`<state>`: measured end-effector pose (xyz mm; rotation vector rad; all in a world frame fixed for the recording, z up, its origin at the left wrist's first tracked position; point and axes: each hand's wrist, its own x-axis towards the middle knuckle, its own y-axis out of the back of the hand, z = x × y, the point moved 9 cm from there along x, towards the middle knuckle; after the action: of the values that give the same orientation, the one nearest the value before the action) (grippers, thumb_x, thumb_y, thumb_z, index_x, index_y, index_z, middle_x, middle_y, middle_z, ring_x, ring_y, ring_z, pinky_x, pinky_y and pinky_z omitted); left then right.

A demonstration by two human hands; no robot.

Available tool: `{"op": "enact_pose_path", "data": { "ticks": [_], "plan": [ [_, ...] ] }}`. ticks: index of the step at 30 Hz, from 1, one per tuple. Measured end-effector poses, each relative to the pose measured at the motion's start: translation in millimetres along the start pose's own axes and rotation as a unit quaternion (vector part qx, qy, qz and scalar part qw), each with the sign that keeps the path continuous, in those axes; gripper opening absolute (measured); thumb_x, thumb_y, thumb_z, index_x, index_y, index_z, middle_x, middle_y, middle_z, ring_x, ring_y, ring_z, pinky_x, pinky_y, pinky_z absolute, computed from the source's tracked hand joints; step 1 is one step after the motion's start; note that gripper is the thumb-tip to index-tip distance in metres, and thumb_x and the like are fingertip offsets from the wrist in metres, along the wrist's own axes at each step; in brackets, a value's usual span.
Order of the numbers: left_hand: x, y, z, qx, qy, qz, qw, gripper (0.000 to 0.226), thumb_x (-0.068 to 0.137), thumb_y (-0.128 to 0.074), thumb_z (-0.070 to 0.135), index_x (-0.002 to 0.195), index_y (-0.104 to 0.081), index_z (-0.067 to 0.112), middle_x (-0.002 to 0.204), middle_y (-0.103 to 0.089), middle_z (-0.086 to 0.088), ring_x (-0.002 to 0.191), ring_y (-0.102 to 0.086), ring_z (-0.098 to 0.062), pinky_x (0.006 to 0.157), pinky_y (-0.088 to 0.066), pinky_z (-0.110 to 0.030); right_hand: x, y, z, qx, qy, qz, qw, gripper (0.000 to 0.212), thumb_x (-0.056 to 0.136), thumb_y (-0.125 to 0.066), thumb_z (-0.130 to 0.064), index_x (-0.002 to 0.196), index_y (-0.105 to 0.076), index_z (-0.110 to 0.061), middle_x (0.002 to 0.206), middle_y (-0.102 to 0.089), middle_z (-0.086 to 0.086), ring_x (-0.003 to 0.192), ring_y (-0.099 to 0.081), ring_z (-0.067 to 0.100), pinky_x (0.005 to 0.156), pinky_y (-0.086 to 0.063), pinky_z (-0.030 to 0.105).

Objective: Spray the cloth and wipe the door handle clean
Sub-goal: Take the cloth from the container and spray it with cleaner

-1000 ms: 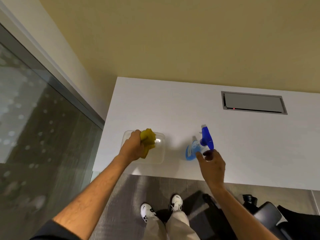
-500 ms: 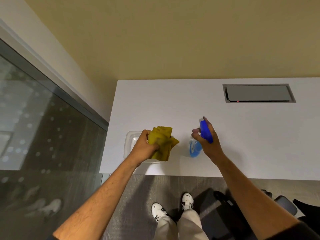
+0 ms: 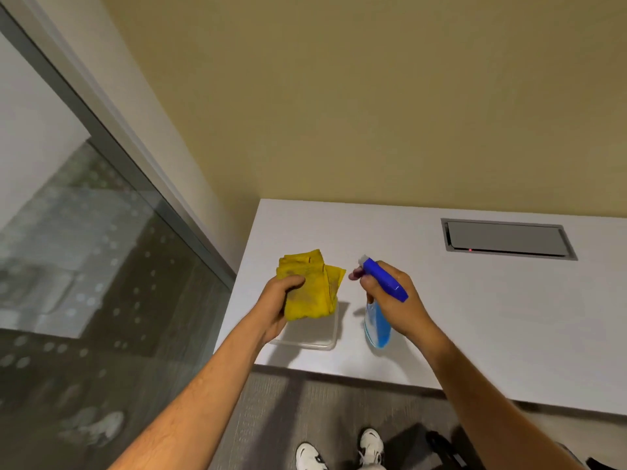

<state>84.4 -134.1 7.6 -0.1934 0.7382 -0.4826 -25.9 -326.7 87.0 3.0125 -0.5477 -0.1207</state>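
Note:
My left hand [image 3: 276, 301] holds a folded yellow cloth [image 3: 308, 286] up above the white table [image 3: 492, 317], face turned toward the bottle. My right hand [image 3: 395, 303] grips a spray bottle [image 3: 378, 322] with blue liquid and a blue trigger head [image 3: 385, 279]. Its white nozzle points left at the cloth, a short gap away, and a finger lies on the trigger. No door handle is in view.
A clear plastic tray [image 3: 317, 340] sits on the table under the cloth, near the front left corner. A grey recessed cable hatch [image 3: 505, 237] is at the back right. A glass wall [image 3: 84, 266] runs along the left. My shoes and a dark chair show below.
My left hand lifted the cloth out of the tray. My right hand took hold of the spray bottle, raised it off the table and aimed it at the cloth.

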Motion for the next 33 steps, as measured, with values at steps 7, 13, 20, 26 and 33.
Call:
{"op": "enact_pose_path", "data": {
  "ticks": [7,13,20,26,33],
  "plan": [
    [-42.3,-4.9,69.1,0.011,-0.107,0.071,0.992,0.033,0.106,-0.057,0.034,0.134,-0.068,0.021,0.119,-0.082,-0.005,0.107,-0.08,-0.023,0.083,-0.065,-0.038,-10.8,-55.6,-39.3,-0.011,0.023,-0.046,0.999,0.026,0.083,-0.064,-0.053,0.085,-0.067,-0.028,0.07,-0.066,-0.007,0.064,-0.062,0.008,0.058,-0.053,0.023],
    [-69.9,10.2,103.8,0.026,-0.164,0.136,0.977,0.015,0.104,-0.061,0.032,0.114,-0.072,0.031,0.108,-0.083,0.004,0.104,-0.078,-0.019,0.084,-0.064,-0.037,-11.2,-68.6,-53.3,-0.013,0.013,-0.021,1.0,0.016,0.084,-0.067,-0.046,0.082,-0.069,-0.03,0.071,-0.069,-0.005,0.064,-0.064,0.009,0.056,-0.054,0.02],
    [-75.4,15.1,112.9,0.034,-0.192,0.157,0.968,0.017,0.105,-0.06,0.034,0.117,-0.072,0.033,0.12,-0.079,0.0,0.115,-0.075,-0.024,0.1,-0.06,-0.048,-2.8,-66.7,-70.5,0.001,0.009,-0.022,1.0,0.016,0.089,-0.068,-0.037,0.083,-0.069,-0.023,0.065,-0.068,-0.005,0.059,-0.062,0.003,0.054,-0.05,0.016],
    [-71.0,16.5,112.7,0.013,-0.188,0.168,0.968,0.028,0.105,-0.06,0.036,0.129,-0.069,0.027,0.127,-0.076,-0.006,0.119,-0.073,-0.03,0.104,-0.057,-0.054,-6.2,-77.0,-74.4,-0.014,0.022,-0.079,0.997,0.019,0.09,-0.066,-0.033,0.077,-0.069,-0.02,0.067,-0.068,0.002,0.056,-0.059,0.006,0.055,-0.049,0.021],
    [-69.8,18.6,117.5,0.009,-0.183,0.174,0.968,0.014,0.103,-0.063,0.037,0.114,-0.07,0.032,0.122,-0.078,-0.002,0.115,-0.074,-0.027,0.103,-0.058,-0.053,-2.6,-52.6,-62.8,-0.003,-0.015,-0.003,1.0,0.02,0.09,-0.068,-0.031,0.079,-0.07,-0.014,0.062,-0.064,-0.002,0.055,-0.057,0.007,0.052,-0.046,0.016]
  ]
}}
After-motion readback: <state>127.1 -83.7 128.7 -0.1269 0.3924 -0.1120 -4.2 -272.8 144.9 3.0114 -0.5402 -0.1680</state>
